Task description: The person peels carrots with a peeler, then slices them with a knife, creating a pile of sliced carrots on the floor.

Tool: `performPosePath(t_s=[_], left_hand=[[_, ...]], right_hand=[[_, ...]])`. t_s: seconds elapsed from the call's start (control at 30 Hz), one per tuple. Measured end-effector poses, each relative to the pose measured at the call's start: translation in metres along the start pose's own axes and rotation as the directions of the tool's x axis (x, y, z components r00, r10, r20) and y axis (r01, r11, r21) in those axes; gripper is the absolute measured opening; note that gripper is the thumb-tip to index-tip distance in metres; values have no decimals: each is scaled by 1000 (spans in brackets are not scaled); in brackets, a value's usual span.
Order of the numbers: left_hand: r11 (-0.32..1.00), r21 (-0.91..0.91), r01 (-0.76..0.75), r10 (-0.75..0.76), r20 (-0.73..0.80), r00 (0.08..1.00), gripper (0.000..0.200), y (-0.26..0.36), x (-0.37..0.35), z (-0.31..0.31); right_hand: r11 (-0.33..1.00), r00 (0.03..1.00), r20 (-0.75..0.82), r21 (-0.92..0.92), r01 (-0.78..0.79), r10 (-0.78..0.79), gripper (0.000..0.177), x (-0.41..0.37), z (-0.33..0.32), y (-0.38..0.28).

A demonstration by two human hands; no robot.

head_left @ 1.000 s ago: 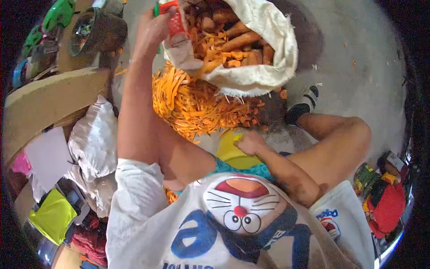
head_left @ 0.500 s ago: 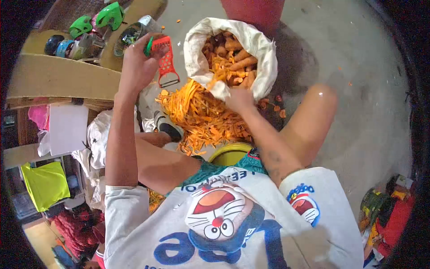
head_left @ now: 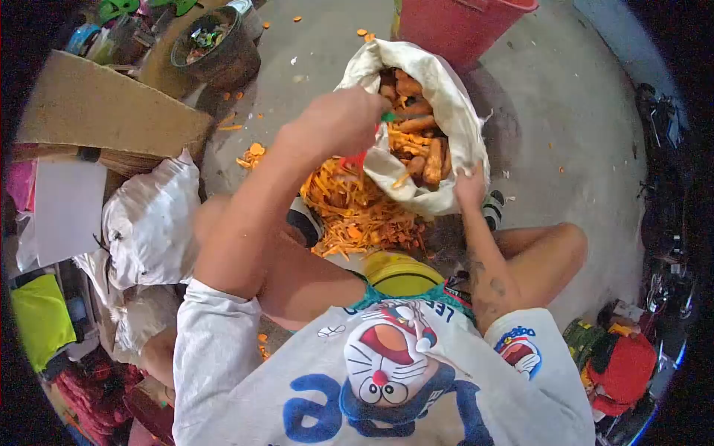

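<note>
My left hand (head_left: 338, 123) is closed around a red hand grater (head_left: 355, 159); a bit of green (head_left: 387, 117) shows by its fingers. It hovers at the left rim of a white sack (head_left: 462, 123), slightly blurred. Inside the sack lie several whole carrots (head_left: 433, 165) and some orange strips. My right hand (head_left: 469, 187) grips the sack's folded rim at the near right. Below the sack, a heap of orange carrot shreds (head_left: 361, 223) spreads over the floor between my legs. Part of the grater is hidden by the left hand.
A yellow tub (head_left: 401, 276) sits close to my lap. Behind the sack stands a red bucket (head_left: 465, 33). At left are a dark bin (head_left: 216, 56) with scraps, a cardboard flap (head_left: 111, 104) and a stuffed white bag (head_left: 152, 215). Orange bits dot the grey floor (head_left: 312, 44).
My left hand has moved right with the grater, from beside the sack to its rim. My right hand has shifted from the sack's near edge to its right rim. The view has shifted too.
</note>
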State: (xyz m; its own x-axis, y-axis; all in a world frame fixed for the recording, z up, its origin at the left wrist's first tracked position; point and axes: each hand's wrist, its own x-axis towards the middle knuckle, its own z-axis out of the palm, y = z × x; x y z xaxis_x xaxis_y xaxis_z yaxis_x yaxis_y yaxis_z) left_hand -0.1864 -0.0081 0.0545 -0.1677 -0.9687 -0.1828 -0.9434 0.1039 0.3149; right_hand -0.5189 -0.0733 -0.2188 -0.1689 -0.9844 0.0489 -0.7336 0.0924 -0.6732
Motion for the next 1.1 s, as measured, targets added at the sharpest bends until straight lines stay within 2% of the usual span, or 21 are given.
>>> performPosePath(t_s=[0.03,0.1,0.13,0.17,0.23,0.3,0.37,0.4,0.57,0.63,0.67,0.73,0.77,0.8,0.83,0.87,0.93,0.97,1.0,1.03,1.1], left_hand=[[1000,3,-15,15,77,997,26,-1,-3,-1],[999,42,-8,3,110,994,24,-3,-9,-5],[996,92,7,-21,147,989,23,-5,-11,-8],[996,85,12,-24,145,989,23,-7,-15,-12],[998,-59,21,-21,-10,1000,22,-9,-26,-19],[996,-82,43,-48,-57,997,22,-13,-34,-23],[993,-103,66,-76,-99,992,22,-14,-41,-23],[991,-108,79,-92,-119,989,21,-15,-45,-20],[988,-97,117,-129,-124,984,22,-21,-52,-4],[969,-201,147,-182,-172,968,24,-19,-52,-5],[970,-195,149,-183,-174,968,24,-20,-50,-3],[961,-273,38,-139,-359,923,25,-20,-45,-3],[963,-268,36,-136,-363,922,25,-21,-43,-3],[928,-367,59,-197,-349,916,28,-18,-40,-6],[882,-465,79,-255,-328,909,31,-15,-36,-8],[881,-467,74,-254,-335,907,31,-11,-32,-9],[728,-685,8,-300,-309,902,29,-1,-24,-8],[630,-776,-26,-322,-292,901,29,3,-20,-7],[522,-851,-47,-346,-262,901,24,7,-12,-2],[516,-855,-49,-355,-266,896,24,10,-7,3],[355,-931,-79,-346,-209,915,24,18,5,15]], right_hand=[[1000,1000,-5,-8,2,-2,38,4,-2,0],[989,987,136,-133,-63,82,39,7,-10,-1],[998,997,68,-55,27,-24,38,1,-6,-5],[998,997,72,-60,32,-27,38,-4,2,-11],[976,948,303,-157,150,-97,41,-6,18,-20],[957,945,300,-211,201,-133,47,-7,33,-25],[952,897,401,-300,-64,187,46,-13,25,-66],[955,928,334,-290,-65,165,53,-9,40,-49],[958,914,375,-282,-45,154,57,3,42,-24],[980,929,369,-190,51,23,55,3,38,-16],[982,929,369,-183,52,20,55,6,36,-12],[990,927,366,78,-116,80,48,16,28,-17],[990,928,364,85,-114,76,48,27,23,-20],[878,852,503,332,-344,144,45,41,18,-23],[658,752,642,503,-560,149,42,49,7,-32],[663,757,638,505,-553,145,42,57,-6,-40],[537,691,719,612,-581,-72,41,60,-54,-91],[491,724,683,664,-564,-92,28,51,-81,-128],[457,709,695,673,-581,-121,30,43,-107,-157],[424,692,706,678,-600,-150,32,39,-124,-173],[437,654,739,648,-624,-163,34,42,-136,-174]])
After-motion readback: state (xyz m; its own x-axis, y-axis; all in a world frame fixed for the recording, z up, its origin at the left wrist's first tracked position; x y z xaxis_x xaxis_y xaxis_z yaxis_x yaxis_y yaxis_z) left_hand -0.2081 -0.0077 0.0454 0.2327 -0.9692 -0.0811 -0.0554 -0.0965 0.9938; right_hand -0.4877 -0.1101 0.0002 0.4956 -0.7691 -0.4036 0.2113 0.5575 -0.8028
